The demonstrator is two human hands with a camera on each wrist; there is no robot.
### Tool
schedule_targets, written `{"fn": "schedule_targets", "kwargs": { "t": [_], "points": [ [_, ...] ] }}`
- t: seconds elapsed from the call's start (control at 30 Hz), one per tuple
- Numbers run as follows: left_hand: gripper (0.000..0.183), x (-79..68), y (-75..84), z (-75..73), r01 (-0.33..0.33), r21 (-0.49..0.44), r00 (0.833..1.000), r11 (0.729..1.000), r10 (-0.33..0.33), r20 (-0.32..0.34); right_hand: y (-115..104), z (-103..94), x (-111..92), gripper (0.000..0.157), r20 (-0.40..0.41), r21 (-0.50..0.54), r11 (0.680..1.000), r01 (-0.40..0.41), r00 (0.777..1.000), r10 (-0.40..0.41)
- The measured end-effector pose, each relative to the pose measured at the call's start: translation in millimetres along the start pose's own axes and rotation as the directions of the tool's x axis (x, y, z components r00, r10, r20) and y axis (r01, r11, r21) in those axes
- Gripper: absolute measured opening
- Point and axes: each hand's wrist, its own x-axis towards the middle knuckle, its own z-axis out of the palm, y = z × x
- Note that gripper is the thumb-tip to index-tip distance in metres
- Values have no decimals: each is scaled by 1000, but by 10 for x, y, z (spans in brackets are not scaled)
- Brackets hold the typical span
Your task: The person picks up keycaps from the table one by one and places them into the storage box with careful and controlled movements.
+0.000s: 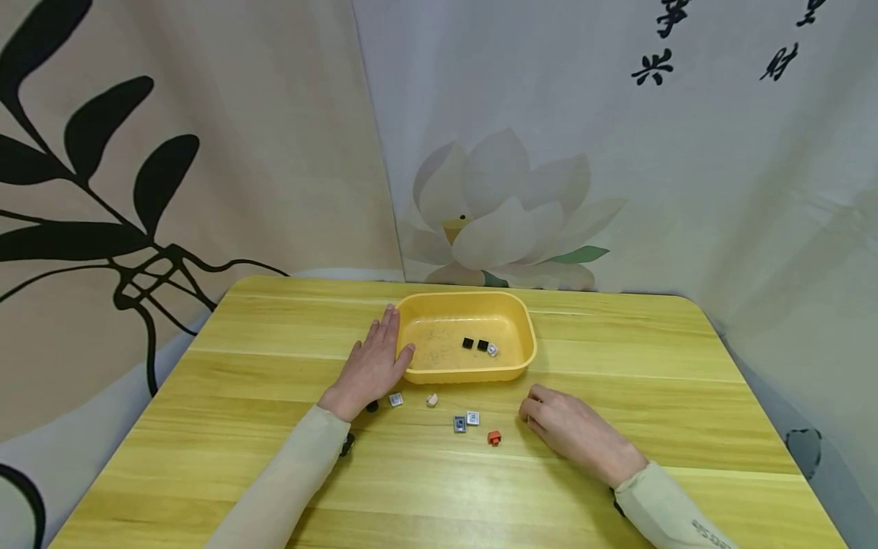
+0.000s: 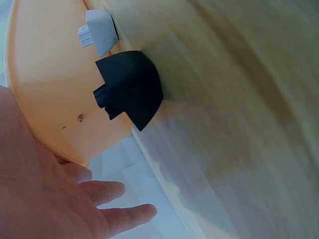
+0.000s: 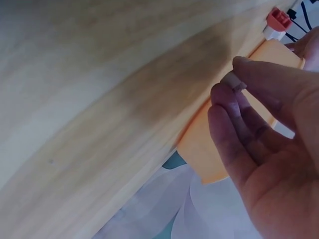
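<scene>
Yellow tray [image 1: 473, 376] contains two black caps [image 1: 468, 343] and one white cap [image 1: 492, 350], left hand [image 1: 370, 362] straight-fingered at its left rim, right hand [image 1: 576, 428] pinching a pale cap [image 3: 231, 80] over the table [image 1: 631, 351] near its front right corner

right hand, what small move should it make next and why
Probably carry the small pale piece into the yellow tray: the right hand pinches it outside, the left hand rests against the tray, and three pieces lie inside.

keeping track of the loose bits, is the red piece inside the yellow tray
No, the red piece lies on the table, outside the yellow tray.
</scene>
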Motion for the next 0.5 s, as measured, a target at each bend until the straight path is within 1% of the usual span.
{"fn": "schedule_targets", "kwargs": {
  "t": [0.13,0.4,0.5],
  "points": [
    [78,9,-1,2,-5,6,1000,1000,5,0,13,-28,-6,8,-19,11,1000,-11,1000,11],
    [78,10,-7,-8,-12,10,1000,1000,12,4,28,-89,13,11,-125,57,998,4,992,3],
    [78,11,-14,-10,-15,10,1000,1000,15,-2,32,-124,31,12,-153,64,998,12,988,-2]
  ]
}}
